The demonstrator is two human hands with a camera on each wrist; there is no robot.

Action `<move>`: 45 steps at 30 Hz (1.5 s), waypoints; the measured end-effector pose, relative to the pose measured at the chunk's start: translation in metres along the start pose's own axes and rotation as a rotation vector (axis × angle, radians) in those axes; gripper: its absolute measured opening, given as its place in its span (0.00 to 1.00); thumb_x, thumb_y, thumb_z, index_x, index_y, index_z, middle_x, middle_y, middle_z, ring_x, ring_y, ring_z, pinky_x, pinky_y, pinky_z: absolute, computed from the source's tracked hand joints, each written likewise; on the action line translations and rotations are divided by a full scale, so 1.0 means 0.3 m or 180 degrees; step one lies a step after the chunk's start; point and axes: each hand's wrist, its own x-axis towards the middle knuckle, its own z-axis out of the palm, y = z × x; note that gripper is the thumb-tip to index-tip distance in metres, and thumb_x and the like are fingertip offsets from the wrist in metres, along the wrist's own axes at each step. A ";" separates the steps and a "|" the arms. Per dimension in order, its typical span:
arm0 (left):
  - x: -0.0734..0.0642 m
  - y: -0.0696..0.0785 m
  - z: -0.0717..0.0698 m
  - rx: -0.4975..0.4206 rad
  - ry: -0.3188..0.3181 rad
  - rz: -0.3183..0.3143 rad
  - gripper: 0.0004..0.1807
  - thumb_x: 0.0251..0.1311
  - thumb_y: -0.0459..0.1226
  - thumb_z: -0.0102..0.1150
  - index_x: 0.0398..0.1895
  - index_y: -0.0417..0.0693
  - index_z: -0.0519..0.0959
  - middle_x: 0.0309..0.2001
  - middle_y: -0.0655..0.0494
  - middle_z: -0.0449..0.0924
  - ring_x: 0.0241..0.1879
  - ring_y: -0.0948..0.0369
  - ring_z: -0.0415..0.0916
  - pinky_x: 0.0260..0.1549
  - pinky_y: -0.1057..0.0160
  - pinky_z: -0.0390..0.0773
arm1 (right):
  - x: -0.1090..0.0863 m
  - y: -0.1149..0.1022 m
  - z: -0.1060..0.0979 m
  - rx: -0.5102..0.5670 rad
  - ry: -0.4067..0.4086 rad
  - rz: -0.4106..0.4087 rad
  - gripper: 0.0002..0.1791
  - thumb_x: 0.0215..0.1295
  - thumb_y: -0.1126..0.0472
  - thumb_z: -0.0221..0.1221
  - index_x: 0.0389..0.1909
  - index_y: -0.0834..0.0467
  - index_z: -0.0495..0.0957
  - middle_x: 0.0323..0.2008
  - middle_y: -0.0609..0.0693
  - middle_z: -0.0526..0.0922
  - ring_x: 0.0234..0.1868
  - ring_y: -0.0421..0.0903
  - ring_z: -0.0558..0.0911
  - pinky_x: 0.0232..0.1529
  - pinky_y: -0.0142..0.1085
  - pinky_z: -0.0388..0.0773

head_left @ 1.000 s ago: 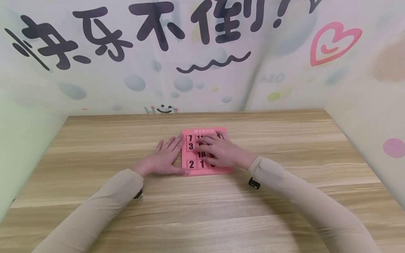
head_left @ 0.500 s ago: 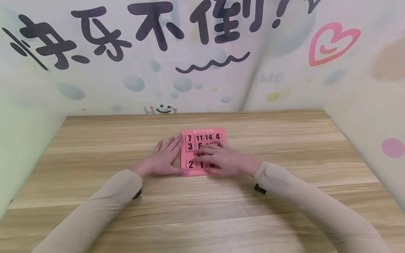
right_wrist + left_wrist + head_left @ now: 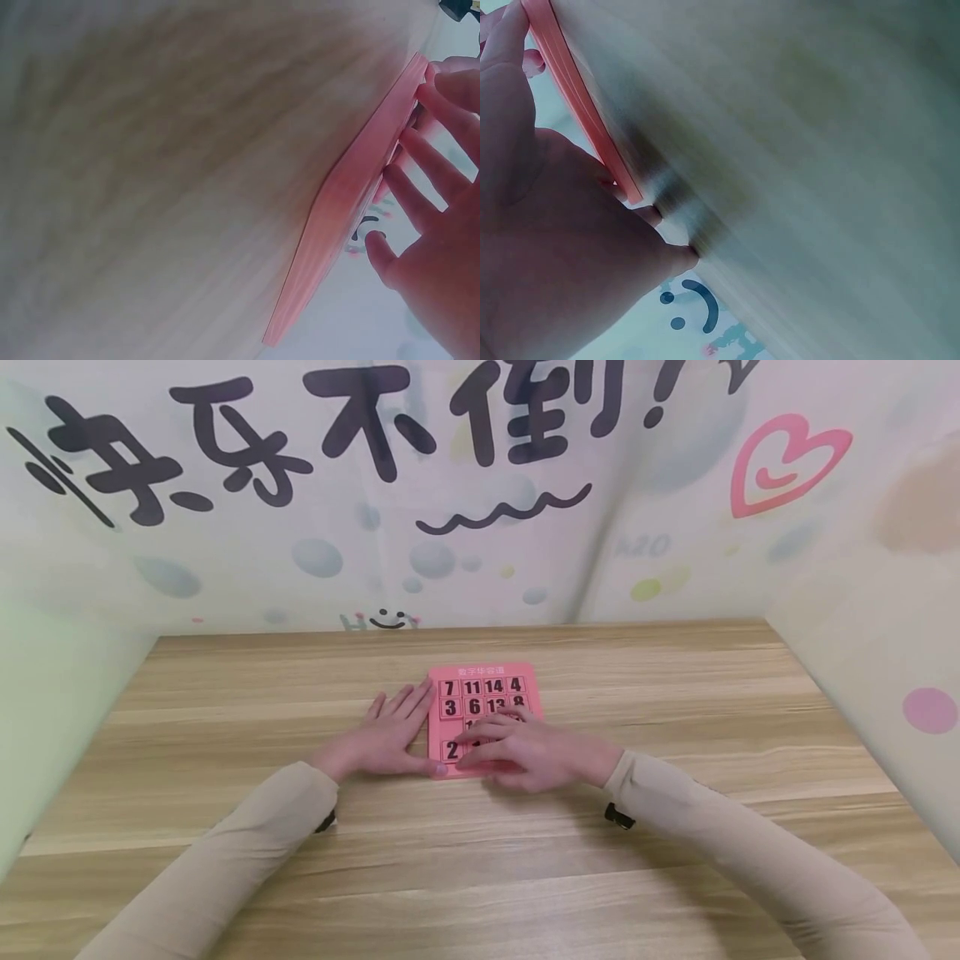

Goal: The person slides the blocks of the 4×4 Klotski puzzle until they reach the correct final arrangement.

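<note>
And there was the bench (image 3: 480,877), light wood grain running side to side, backed by a white wall (image 3: 247,585) with bold black lettering (image 3: 367,414), pale bubbles and a pink heart (image 3: 787,467); the lettering ran off the top of the head view. Centre stage, towards the back, lay the pink number puzzle (image 3: 517,669), flat on the wood. The left hand (image 3: 390,739) lay spread at its left edge, thumb on the near corner. The right hand (image 3: 528,752) arched over the lower tiles, fingers relaxed and gripping nothing; whether every fingertip pressed down was impossible to tell. Up top, 7, 11, 14, 4 read clearly, with 3 and 6 below; most lower numbers hid under that hand. Both wrist views blurred the wood, showing the puzzle only edge-on.
</note>
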 end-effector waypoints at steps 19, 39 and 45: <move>-0.003 0.001 0.002 0.0012 0.0028 0.0071 0.59 0.46 0.68 0.47 0.68 0.39 0.34 0.69 0.48 0.25 0.66 0.46 0.29 0.59 0.41 0.31 | 0.006 0.013 0.004 -0.0289 0.0064 0.0403 0.24 0.63 0.52 0.49 0.61 0.45 0.66 0.63 0.49 0.62 0.63 0.52 0.57 0.60 0.54 0.48; -0.004 0.002 0.001 -0.0004 0.0031 0.0051 0.60 0.45 0.68 0.47 0.68 0.39 0.33 0.69 0.48 0.25 0.66 0.46 0.28 0.59 0.42 0.30 | -0.090 0.028 -0.001 -0.0033 0.0291 0.0094 0.16 0.60 0.55 0.52 0.49 0.47 0.75 0.55 0.45 0.71 0.60 0.47 0.62 0.57 0.51 0.53; -0.002 -0.001 0.004 0.0025 0.0020 0.0043 0.60 0.46 0.68 0.47 0.68 0.40 0.33 0.69 0.48 0.24 0.66 0.47 0.27 0.59 0.42 0.30 | -0.085 0.023 -0.005 -0.0098 0.0253 0.0081 0.16 0.59 0.56 0.53 0.49 0.48 0.75 0.53 0.44 0.71 0.60 0.45 0.62 0.56 0.51 0.54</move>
